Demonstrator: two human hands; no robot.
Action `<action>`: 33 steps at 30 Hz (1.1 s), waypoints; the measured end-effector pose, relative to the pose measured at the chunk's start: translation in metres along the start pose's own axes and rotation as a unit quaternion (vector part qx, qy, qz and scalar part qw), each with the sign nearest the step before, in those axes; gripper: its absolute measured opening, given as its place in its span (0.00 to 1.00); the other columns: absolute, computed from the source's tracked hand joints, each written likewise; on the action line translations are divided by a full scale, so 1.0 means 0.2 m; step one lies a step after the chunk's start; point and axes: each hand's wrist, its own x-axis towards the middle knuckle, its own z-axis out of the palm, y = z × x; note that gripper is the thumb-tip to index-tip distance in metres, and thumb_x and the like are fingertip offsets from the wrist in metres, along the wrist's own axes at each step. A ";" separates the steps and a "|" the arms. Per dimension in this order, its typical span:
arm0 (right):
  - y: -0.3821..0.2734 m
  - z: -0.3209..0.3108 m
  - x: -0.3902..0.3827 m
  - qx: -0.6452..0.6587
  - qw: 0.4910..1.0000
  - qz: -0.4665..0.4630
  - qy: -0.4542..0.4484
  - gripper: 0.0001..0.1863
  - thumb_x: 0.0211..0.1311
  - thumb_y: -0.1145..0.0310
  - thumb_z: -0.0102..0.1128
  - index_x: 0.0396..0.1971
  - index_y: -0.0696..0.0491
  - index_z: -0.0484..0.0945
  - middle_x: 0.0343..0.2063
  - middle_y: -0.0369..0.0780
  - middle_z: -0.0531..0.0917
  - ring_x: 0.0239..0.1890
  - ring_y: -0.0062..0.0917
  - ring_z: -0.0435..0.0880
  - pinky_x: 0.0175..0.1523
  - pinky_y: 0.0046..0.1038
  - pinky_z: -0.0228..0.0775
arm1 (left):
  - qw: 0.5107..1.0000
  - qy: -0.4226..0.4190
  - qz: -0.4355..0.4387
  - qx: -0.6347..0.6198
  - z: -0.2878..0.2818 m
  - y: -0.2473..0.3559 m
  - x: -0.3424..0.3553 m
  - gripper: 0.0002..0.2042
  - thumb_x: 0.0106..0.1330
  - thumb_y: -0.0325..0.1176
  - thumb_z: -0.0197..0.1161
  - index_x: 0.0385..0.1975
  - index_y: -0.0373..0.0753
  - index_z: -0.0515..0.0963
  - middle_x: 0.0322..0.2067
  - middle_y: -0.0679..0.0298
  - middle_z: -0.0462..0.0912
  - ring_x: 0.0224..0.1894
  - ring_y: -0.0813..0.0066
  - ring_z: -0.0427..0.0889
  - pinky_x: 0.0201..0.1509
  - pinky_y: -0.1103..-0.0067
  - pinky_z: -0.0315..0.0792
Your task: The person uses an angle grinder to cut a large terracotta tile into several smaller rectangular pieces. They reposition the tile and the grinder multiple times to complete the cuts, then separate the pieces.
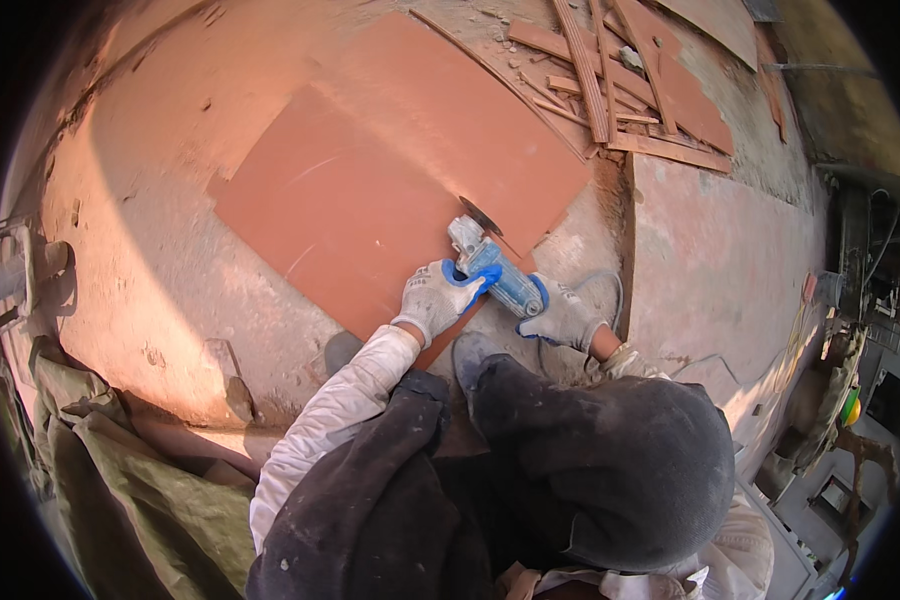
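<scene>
A blue angle grinder [511,285] with a grey metal head is held between my two gloved hands. Its thin dark disc [481,215] stands on edge at a straight cut line in a reddish-brown sheet [350,220] lying on the ground. My left hand [440,297], in a white and blue work glove, is closed around the grinder near its head. My right hand [562,318], gloved alike, grips the rear of the body. The disc's lower edge meets the sheet. Fingers on the far side of the tool are partly hidden.
Cut strips [585,70] and offcuts lie piled at the far right. A raised concrete slab [720,260] borders the work on the right, with a cable [618,290] beside it. Green tarpaulin [140,480] hangs at the lower left. My shoe [470,355] is close to the sheet's near edge.
</scene>
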 end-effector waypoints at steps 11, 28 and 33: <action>-0.03 0.01 0.06 -0.001 0.999 -0.035 0.006 0.36 0.48 0.59 0.82 0.58 0.56 0.78 0.48 0.50 0.88 0.52 0.46 0.87 0.61 0.43 0.80 | 0.998 -0.037 -0.027 -0.045 -0.07 -0.01 0.03 0.36 0.71 0.71 0.68 0.43 0.35 0.91 0.41 0.44 0.93 0.51 0.42 0.92 0.57 0.55 0.83; -0.15 -0.01 0.12 0.037 0.999 0.019 -0.012 0.47 0.48 0.56 0.83 0.70 0.57 0.75 0.54 0.52 0.87 0.56 0.45 0.88 0.62 0.41 0.82 | 0.991 0.007 -0.052 -0.126 -0.09 -0.05 0.06 0.33 0.68 0.70 0.74 0.32 0.37 0.89 0.26 0.59 0.90 0.35 0.61 0.91 0.46 0.64 0.82; -0.18 -0.01 0.15 0.034 0.999 0.022 -0.013 0.44 0.47 0.57 0.83 0.65 0.59 0.77 0.49 0.51 0.89 0.52 0.44 0.90 0.59 0.42 0.82 | 0.988 -0.003 -0.066 -0.142 -0.11 -0.06 0.08 0.35 0.68 0.71 0.72 0.36 0.36 0.90 0.31 0.52 0.93 0.42 0.49 0.94 0.52 0.59 0.83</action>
